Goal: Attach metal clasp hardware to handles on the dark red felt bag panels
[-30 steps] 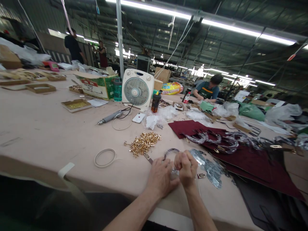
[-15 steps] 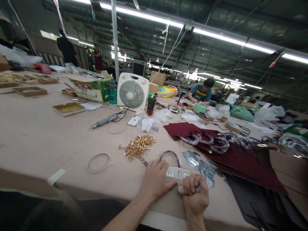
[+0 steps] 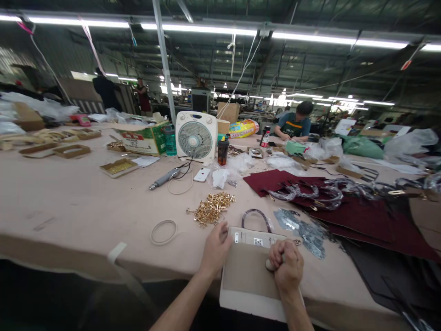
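- Surface [image 3: 86, 207]: broad, matte, pinkish-beige covering with faint dark scuffs, running under and beyond both grips.
- Maroon sheets [image 3: 361, 232]: flat, suede-looking, stacked well to the right of the right grip.
- Panel [image 3: 251, 276]: oblong, beige with white margins, lying between and below the two grips and jutting over the surface's near edge.
- Fan [image 3: 196, 138]: boxy cream plastic, round grille, well beyond the left grip; its badge is too small to read.
- Green carton [image 3: 141, 142]: printed cardboard with a red label, far beyond and left of the left grip; lettering unreadable.
- Right grip [image 3: 285, 265]: closed around a rounded-ended object, above the panel's right part.
- Left grip [image 3: 217, 246]: blurred, fingers bent at the panel's upper left corner; I cannot tell whether it pinches the edge.
- Handle [image 3: 257, 211]: dark arch partly in clear film, beyond the panel's far edge, between the grips.
- Grey metal pieces [image 3: 306, 234]: thin, flat, heaped to the right and beyond the right grip.
- Gold fittings [image 3: 212, 209]: shiny, pronged, piled just beyond the left grip.
- Phone [image 3: 201, 174]: white, glossy, farther beyond the left grip.
- Rounded-ended object [image 3: 269, 265]: pale, smooth, protruding left from the right grip.
- Metal plate [image 3: 258, 242]: small, bright, on the panel's far strip, left of the right grip.
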`<action>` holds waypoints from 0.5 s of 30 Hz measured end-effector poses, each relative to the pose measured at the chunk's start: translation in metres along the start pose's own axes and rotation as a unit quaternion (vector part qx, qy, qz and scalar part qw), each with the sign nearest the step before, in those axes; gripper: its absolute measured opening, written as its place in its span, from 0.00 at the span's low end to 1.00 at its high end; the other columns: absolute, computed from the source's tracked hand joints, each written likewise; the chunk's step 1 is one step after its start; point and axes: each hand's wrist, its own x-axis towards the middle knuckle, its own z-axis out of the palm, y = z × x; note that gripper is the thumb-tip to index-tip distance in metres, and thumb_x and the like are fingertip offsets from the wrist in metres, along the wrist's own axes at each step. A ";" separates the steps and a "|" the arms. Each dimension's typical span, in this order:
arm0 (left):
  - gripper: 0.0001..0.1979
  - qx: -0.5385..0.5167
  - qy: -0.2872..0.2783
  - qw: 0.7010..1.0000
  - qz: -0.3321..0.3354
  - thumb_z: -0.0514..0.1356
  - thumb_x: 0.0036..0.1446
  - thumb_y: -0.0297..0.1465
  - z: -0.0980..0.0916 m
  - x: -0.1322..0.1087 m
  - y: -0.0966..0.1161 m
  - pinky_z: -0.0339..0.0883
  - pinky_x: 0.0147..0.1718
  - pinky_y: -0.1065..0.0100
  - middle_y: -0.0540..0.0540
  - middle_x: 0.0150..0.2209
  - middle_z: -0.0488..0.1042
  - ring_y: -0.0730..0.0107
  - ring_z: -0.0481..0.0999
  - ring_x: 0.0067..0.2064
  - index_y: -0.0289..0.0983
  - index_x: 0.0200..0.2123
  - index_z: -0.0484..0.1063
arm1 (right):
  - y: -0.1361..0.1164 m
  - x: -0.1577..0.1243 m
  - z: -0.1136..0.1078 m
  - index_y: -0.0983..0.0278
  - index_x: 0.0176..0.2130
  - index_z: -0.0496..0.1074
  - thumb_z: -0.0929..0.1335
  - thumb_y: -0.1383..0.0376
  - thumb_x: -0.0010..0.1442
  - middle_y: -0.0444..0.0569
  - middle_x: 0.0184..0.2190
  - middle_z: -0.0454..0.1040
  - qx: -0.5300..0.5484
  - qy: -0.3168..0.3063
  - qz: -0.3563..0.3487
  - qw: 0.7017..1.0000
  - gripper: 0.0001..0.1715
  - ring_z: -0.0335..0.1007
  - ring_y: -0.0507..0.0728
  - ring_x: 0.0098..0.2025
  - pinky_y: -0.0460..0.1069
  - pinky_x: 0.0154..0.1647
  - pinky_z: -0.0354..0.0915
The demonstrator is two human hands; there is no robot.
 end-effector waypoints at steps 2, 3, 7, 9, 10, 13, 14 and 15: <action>0.26 0.001 -0.034 0.999 -0.033 0.63 0.57 0.29 -0.004 0.007 0.001 0.71 0.61 0.58 0.36 0.59 0.77 0.56 0.77 0.60 0.34 0.59 0.72 | 0.000 -0.002 0.002 0.61 0.29 0.63 0.66 0.55 0.71 0.37 0.18 0.58 -0.015 -0.006 -0.009 1.000 0.21 0.52 0.47 0.17 0.42 0.16 0.48; 0.25 0.010 -0.049 0.998 -0.039 0.64 0.56 0.29 -0.005 0.011 0.001 0.71 0.60 0.58 0.36 0.58 0.78 0.56 0.78 0.59 0.34 0.58 0.74 | 0.000 -0.003 0.003 0.61 0.29 0.63 0.66 0.54 0.71 0.37 0.18 0.58 -0.021 -0.007 -0.011 1.000 0.21 0.52 0.47 0.17 0.42 0.16 0.48; 0.24 0.042 -0.082 0.994 -0.059 0.68 0.50 0.28 -0.003 0.026 0.005 0.76 0.52 0.60 0.39 0.49 0.83 0.56 0.83 0.51 0.35 0.53 0.77 | 0.001 -0.009 0.005 0.61 0.29 0.64 0.67 0.53 0.71 0.38 0.19 0.59 -0.028 -0.007 -0.004 1.000 0.22 0.52 0.48 0.18 0.42 0.15 0.49; 0.24 0.057 -0.091 0.992 -0.071 0.68 0.49 0.26 -0.002 0.032 0.006 0.77 0.49 0.61 0.41 0.44 0.85 0.58 0.84 0.47 0.34 0.52 0.78 | 0.000 -0.010 0.004 0.61 0.28 0.63 0.67 0.51 0.70 0.38 0.19 0.59 -0.032 -0.008 0.006 0.999 0.23 0.53 0.48 0.18 0.42 0.16 0.49; 0.24 0.062 -0.095 0.991 -0.076 0.68 0.48 0.25 -0.002 0.033 0.006 0.77 0.47 0.62 0.42 0.42 0.85 0.59 0.84 0.45 0.34 0.51 0.78 | -0.001 -0.009 0.004 0.61 0.28 0.63 0.68 0.50 0.69 0.38 0.19 0.60 -0.040 -0.010 0.014 0.999 0.24 0.53 0.48 0.18 0.42 0.16 0.49; 0.23 0.072 -0.099 0.989 -0.082 0.69 0.46 0.23 -0.002 0.035 0.005 0.76 0.42 0.65 0.43 0.39 0.85 0.61 0.84 0.41 0.33 0.49 0.78 | -0.009 0.002 0.011 0.62 0.26 0.63 0.70 0.50 0.68 0.39 0.19 0.61 -0.081 -0.016 0.046 0.996 0.26 0.53 0.47 0.17 0.42 0.14 0.48; 0.23 0.076 -0.098 0.989 -0.080 0.68 0.46 0.23 -0.001 0.035 0.004 0.76 0.41 0.65 0.43 0.38 0.84 0.61 0.84 0.40 0.33 0.49 0.78 | -0.012 0.008 0.017 0.62 0.26 0.63 0.71 0.50 0.67 0.39 0.19 0.61 -0.085 -0.014 0.050 0.995 0.26 0.53 0.47 0.16 0.42 0.14 0.49; 0.23 0.080 -0.097 0.989 -0.077 0.68 0.46 0.23 0.000 0.034 0.004 0.75 0.40 0.66 0.43 0.38 0.84 0.61 0.83 0.40 0.33 0.49 0.78 | -0.015 0.015 0.024 0.62 0.26 0.64 0.71 0.51 0.67 0.38 0.19 0.61 -0.077 -0.009 0.051 0.996 0.25 0.53 0.47 0.16 0.42 0.14 0.50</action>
